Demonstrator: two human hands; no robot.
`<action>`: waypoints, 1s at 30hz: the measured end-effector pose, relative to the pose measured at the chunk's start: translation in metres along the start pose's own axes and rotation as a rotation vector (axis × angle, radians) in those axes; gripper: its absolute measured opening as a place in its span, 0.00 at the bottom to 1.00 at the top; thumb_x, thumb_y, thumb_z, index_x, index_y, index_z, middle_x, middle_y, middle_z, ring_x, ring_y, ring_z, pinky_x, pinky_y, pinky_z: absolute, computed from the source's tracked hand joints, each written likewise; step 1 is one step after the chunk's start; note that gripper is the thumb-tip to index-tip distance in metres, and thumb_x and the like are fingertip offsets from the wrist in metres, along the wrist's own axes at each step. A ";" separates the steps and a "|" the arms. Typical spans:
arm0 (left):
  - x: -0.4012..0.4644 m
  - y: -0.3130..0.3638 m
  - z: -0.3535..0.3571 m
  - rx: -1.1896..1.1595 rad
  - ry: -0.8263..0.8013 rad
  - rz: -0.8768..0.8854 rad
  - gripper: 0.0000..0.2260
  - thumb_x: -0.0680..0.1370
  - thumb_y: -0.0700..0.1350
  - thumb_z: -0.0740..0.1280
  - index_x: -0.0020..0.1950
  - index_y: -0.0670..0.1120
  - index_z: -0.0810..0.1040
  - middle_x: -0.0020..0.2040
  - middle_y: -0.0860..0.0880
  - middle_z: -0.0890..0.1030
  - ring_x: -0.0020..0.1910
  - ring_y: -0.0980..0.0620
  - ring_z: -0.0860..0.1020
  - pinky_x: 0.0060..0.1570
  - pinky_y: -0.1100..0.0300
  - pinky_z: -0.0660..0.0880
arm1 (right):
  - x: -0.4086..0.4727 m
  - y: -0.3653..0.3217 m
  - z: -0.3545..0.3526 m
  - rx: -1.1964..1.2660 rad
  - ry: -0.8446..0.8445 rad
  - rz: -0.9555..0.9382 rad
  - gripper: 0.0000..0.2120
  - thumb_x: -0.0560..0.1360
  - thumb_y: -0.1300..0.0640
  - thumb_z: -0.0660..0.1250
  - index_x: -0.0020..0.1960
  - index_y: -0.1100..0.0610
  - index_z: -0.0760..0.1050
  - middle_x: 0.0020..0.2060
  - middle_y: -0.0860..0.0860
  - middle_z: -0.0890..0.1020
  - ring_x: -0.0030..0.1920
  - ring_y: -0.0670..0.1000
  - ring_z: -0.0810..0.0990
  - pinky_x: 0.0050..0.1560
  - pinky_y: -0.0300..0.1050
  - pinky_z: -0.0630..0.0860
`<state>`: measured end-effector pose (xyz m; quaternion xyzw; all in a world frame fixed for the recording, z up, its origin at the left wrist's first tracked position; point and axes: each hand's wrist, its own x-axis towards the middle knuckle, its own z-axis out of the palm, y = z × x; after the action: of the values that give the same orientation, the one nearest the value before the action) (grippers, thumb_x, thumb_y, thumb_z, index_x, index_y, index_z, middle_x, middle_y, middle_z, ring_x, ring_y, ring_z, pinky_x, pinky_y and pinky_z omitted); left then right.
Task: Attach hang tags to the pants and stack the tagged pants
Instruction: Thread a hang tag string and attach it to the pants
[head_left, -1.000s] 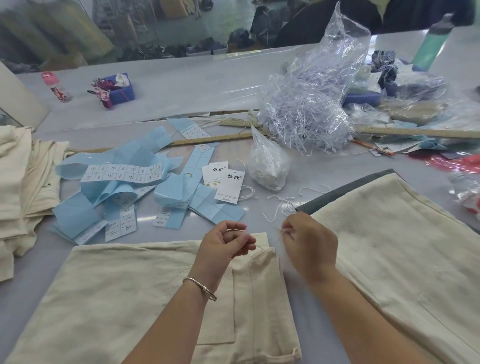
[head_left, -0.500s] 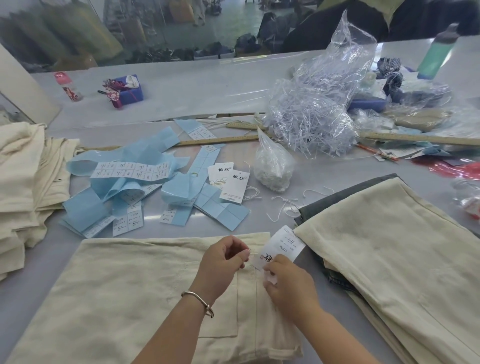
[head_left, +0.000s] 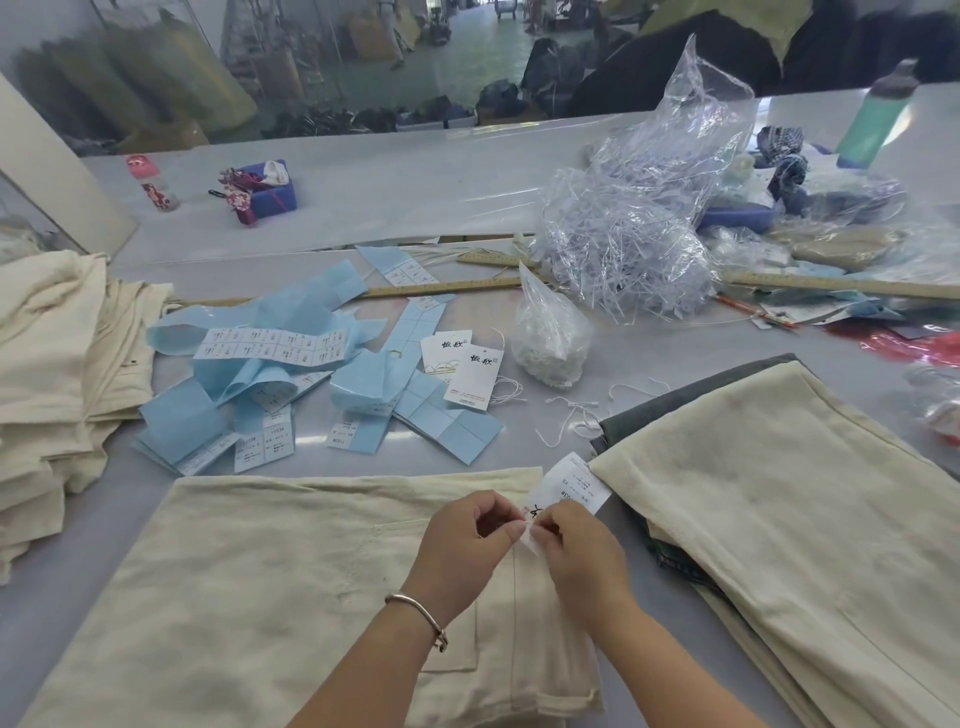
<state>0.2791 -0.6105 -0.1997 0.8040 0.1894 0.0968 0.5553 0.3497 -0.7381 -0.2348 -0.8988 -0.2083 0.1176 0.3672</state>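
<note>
Cream pants (head_left: 291, 587) are lying flat across the lower centre of the frame, beside a stack of pants (head_left: 779, 509) sitting at the lower right. The left hand (head_left: 462, 551) and right hand (head_left: 582, 561) are meeting over the pants' right edge, both pinching the lower end of a white hang tag (head_left: 569, 488), which is sticking up and rightward beyond the fingertips.

— How many hang tags? — Three: one hang tag (head_left: 574, 486) at the fingertips, two loose tags (head_left: 462, 366) beyond the hands.
— Pants? — One pair (head_left: 291, 582) under the hands, plus two piles, one at each side.
— Rulers? — Two, far beyond.
</note>
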 end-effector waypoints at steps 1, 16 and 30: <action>0.000 0.002 0.002 0.020 -0.002 0.015 0.06 0.73 0.37 0.72 0.39 0.47 0.81 0.31 0.57 0.79 0.31 0.64 0.73 0.35 0.72 0.68 | 0.000 -0.001 -0.004 0.209 0.030 0.062 0.07 0.77 0.58 0.66 0.40 0.53 0.76 0.36 0.44 0.79 0.37 0.45 0.75 0.36 0.37 0.68; 0.000 0.015 0.011 0.074 0.001 0.085 0.08 0.74 0.38 0.71 0.38 0.49 0.79 0.30 0.63 0.77 0.30 0.64 0.73 0.35 0.72 0.67 | -0.008 -0.011 -0.042 1.028 -0.152 0.362 0.06 0.75 0.65 0.68 0.40 0.61 0.81 0.28 0.53 0.76 0.22 0.44 0.63 0.22 0.33 0.60; 0.000 0.016 0.017 0.051 0.004 0.092 0.04 0.75 0.41 0.71 0.40 0.45 0.81 0.35 0.50 0.81 0.32 0.60 0.74 0.35 0.66 0.70 | -0.011 -0.014 -0.041 0.928 -0.031 0.271 0.06 0.74 0.65 0.69 0.39 0.62 0.81 0.27 0.50 0.77 0.24 0.43 0.66 0.27 0.33 0.65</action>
<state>0.2883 -0.6300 -0.1910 0.8254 0.1559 0.1192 0.5293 0.3506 -0.7590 -0.1954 -0.6573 -0.0202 0.2585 0.7077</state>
